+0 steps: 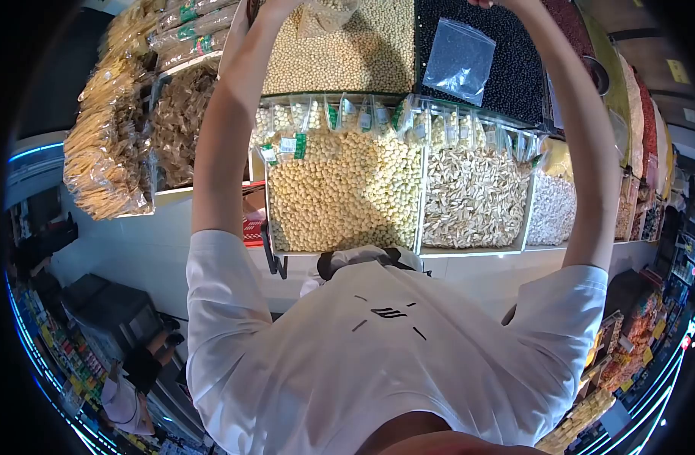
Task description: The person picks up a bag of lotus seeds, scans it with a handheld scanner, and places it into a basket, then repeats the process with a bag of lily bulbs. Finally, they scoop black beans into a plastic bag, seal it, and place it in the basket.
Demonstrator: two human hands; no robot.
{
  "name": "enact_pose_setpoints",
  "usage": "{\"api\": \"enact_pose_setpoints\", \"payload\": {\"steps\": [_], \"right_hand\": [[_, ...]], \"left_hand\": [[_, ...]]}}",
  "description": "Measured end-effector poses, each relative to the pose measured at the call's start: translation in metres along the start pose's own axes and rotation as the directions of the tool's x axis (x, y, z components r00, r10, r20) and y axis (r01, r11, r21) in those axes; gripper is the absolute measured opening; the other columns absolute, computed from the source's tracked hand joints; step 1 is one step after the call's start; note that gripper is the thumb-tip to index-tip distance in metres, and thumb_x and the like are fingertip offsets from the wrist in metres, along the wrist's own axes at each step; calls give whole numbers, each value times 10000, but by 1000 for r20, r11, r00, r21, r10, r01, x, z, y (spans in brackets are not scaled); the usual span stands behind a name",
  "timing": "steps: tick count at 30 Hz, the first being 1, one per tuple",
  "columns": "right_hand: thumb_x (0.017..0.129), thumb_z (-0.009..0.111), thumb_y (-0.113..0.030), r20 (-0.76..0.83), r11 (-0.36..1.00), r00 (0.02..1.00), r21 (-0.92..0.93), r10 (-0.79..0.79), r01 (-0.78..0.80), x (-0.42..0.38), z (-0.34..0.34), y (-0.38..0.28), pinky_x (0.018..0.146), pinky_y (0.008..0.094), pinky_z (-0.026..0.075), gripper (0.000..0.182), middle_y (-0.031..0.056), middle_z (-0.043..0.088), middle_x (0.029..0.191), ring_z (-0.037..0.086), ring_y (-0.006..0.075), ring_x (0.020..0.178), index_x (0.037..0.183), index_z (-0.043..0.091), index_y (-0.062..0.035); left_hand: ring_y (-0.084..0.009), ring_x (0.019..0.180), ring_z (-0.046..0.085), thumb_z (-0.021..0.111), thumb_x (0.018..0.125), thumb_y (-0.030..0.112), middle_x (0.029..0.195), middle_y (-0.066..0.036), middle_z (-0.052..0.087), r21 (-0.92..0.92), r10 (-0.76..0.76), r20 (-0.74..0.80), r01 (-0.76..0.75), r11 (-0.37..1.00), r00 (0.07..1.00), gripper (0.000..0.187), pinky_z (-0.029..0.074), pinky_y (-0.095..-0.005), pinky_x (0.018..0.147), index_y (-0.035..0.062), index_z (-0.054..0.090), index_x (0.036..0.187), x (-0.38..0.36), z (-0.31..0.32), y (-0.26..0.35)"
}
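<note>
Both my arms reach forward over bulk food bins, and my hands are mostly cut off by the top edge. At my left hand point(284, 3) only the wrist end shows, over the bin of pale yellow beans point(363, 53); a crumpled clear bag point(326, 17) lies close by. The fingertips of my right hand point(490, 3) just enter the frame above the black beans point(507, 76). Below them a flat clear plastic bag point(459, 61) rests on those beans. Whether either hand holds anything is hidden.
Nearer bins hold round cream-coloured seeds point(340, 189), flat pale slices point(476, 189) and white grains point(552, 201). Small packed bags point(363, 114) line the bin divider. Bundled dried goods point(108, 144) are stacked left. A red basket point(254, 227) sits below. Another person point(126, 398) is behind, lower left.
</note>
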State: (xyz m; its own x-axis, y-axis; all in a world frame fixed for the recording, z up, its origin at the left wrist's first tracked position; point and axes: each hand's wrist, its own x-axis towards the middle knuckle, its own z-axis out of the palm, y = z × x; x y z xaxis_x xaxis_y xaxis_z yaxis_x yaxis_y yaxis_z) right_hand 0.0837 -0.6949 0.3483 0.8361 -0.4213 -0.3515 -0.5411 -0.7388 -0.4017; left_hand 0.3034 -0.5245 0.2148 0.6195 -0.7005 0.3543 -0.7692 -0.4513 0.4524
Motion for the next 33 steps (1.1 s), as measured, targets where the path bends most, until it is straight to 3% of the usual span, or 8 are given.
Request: {"api": "enact_pose_setpoints", "payload": {"steps": [1,2,5,7,11,16,28,33], "right_hand": [[817,474,-217,-84,997,996,-75,-23,17,4,19,15,388,328,409,313,127,551,546,492,208,386,646,608,8],[818,465,-213,-303,667,683,-653,-664,358,46,57,59,428,327,442,318,156,560,590,523,226,420,680,608,35],[887,445,-304,-403,898,910,-430,-100,-92,62,123,77,612,391,524,364,162,652,774,648,285,664,948,621,8],[847,451,-269,-319,968,947,-221,43,-119,68,155,59,821,497,469,348,261,614,965,599,406,920,899,637,20],[830,503,-266,-260,998,964,44,60,-50,121,230,63,713,435,499,299,176,652,910,633,329,827,912,666,-29],[837,529,-213,35,469,978,873,206,-131,87,227,67,412,258,265,242,6,423,566,368,78,482,839,620,12],[899,476,-212,79,577,997,816,-24,-50,7,131,53,360,183,223,293,-44,432,595,302,14,440,1053,599,4],[907,447,-222,108,708,985,706,-136,20,9,99,2,329,146,209,278,-65,408,559,265,-13,423,939,611,-1]], "left_hand": [[-379,728,608,516,771,190,758,-250,605,9,16,-11,-16,1000,1000,231,467,-460,650,-11,625,738,4,-3,-8],[-380,728,607,516,769,187,761,-251,605,25,36,-23,-35,999,999,229,467,-460,650,-12,624,738,8,-8,-16],[-384,726,603,517,763,177,770,-255,603,73,90,-46,-86,994,995,223,467,-461,651,-17,623,739,20,-28,-43],[-387,725,600,517,759,171,776,-257,602,91,112,-45,-108,990,993,219,467,-461,652,-20,623,740,25,-35,-58],[-402,705,590,511,765,173,733,-243,595,283,95,-83,-67,957,992,222,472,-475,656,-20,621,755,23,-20,-85],[-331,663,622,597,827,372,698,-174,624,394,201,-80,-154,906,976,323,479,-368,581,57,660,861,14,16,-137],[-312,644,588,489,811,269,660,-150,596,318,59,97,-87,944,994,291,473,-432,591,61,622,657,0,4,-82],[-319,640,556,500,773,217,621,-135,560,382,529,31,-499,778,848,239,447,-441,601,74,592,605,15,28,-111]]}}
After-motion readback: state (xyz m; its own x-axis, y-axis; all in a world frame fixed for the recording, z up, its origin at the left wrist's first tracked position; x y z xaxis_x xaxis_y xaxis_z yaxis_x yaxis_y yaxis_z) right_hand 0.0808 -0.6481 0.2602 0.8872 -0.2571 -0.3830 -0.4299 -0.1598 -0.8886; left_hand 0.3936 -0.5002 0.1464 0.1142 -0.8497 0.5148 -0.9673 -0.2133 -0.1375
